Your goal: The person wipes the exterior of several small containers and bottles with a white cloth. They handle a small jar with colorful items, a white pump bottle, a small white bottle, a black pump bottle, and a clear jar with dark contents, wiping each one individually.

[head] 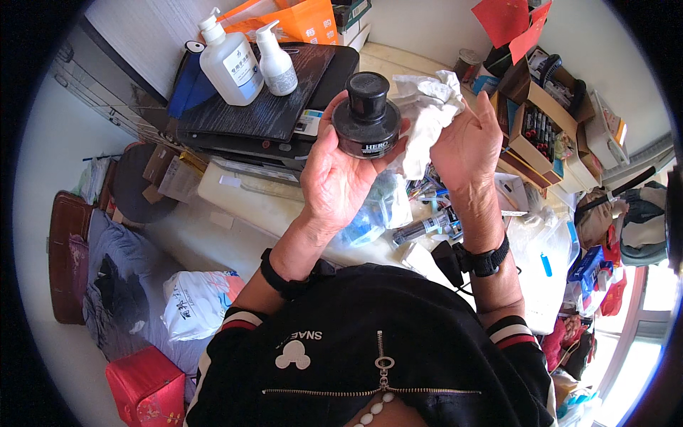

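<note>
A dark Hero ink bottle [368, 120] with a black cap rests upright in my left hand [339, 181], thumb and fingers around its base. Dust or smears show on its shoulder. In my right hand [469, 144] is a crumpled white cloth or tissue [427, 117], hanging down beside the bottle. The fingers of that hand are mostly hidden behind the cloth. Below my hands, a clear plastic bag [368, 213] and a heap of pens [427, 187] lie on the pale desk [256, 205]. A clear tube of dark leads or refills [421, 228] is near my right forearm.
At the left, two white pump bottles [232, 66] stand on a dark board [256, 101] atop a black printer [240, 152]. Open cardboard boxes [539, 133] with markers crowd the right back. A white plastic bag [197, 304] and a red case [147, 387] sit lower left.
</note>
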Available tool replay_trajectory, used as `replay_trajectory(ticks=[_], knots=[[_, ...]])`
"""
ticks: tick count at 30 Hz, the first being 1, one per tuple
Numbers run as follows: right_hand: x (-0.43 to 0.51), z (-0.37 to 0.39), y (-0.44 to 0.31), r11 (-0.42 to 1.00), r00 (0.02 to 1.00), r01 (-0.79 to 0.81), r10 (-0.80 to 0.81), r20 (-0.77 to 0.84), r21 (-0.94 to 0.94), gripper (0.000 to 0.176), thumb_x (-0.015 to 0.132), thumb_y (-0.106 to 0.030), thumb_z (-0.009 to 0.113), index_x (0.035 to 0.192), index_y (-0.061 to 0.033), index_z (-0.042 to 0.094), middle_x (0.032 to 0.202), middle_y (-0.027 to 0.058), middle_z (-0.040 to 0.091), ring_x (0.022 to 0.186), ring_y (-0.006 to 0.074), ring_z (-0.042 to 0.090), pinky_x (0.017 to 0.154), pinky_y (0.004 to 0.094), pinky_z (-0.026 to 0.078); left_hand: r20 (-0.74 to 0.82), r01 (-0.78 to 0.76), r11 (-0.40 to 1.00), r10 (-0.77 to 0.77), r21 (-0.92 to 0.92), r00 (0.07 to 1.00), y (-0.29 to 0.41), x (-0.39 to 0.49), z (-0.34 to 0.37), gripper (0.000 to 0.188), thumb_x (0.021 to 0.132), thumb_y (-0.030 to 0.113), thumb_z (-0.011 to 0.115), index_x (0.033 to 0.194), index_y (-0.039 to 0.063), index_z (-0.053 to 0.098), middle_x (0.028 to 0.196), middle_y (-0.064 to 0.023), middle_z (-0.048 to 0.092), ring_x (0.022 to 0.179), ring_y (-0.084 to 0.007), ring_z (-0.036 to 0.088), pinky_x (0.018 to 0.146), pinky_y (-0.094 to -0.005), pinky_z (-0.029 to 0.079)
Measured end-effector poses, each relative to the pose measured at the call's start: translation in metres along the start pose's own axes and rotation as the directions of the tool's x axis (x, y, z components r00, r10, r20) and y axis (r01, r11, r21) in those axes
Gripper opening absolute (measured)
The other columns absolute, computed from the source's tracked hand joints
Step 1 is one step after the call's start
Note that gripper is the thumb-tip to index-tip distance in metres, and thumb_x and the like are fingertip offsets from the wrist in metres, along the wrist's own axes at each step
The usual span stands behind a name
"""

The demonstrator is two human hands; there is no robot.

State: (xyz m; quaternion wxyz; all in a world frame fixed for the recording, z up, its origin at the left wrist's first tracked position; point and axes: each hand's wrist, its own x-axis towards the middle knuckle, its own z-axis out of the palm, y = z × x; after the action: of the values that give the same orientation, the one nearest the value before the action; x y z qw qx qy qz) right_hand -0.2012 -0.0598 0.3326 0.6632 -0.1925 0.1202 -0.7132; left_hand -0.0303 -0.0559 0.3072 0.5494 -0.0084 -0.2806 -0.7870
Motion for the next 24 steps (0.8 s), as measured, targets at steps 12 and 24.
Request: replay_trajectory(ticks=[12,24], knots=[[0.003,-0.001,-0.017,0.621,0.857,0.413,-0.512,0.054,-0.666,0.025,0.079,0.005,0.06,0.102,-0.0037,0.056,0.09,0.0016,0.062,0.076,0.0084,0.057,0.07,0.021,0.045,0.068,0.034,0.998,-0.037,0.047,0.997,0.006,0.001,-0.014,0.058,0.09,0.031,0.053,0.136,0.011,0.025,0.132,-0.0134,0.041,0.121,-0.0305,0.044,0.103,-0.0527,0.033],[-0.024,0.017,0.022,0.074,0.891,0.373,-0.308,0.335,-0.925,0.023,0.077,0.002,0.06,0.098,-0.0035,0.052,0.079,0.0115,0.061,0.072,0.0179,0.06,0.065,0.0291,0.047,0.049,0.014,0.996,-0.019,0.089,0.999,-0.001,-0.002,-0.011,0.063,0.086,0.029,0.061,0.135,0.01,0.025,0.13,-0.0108,0.04,0.12,-0.0257,0.044,0.104,-0.0494,0.033]])
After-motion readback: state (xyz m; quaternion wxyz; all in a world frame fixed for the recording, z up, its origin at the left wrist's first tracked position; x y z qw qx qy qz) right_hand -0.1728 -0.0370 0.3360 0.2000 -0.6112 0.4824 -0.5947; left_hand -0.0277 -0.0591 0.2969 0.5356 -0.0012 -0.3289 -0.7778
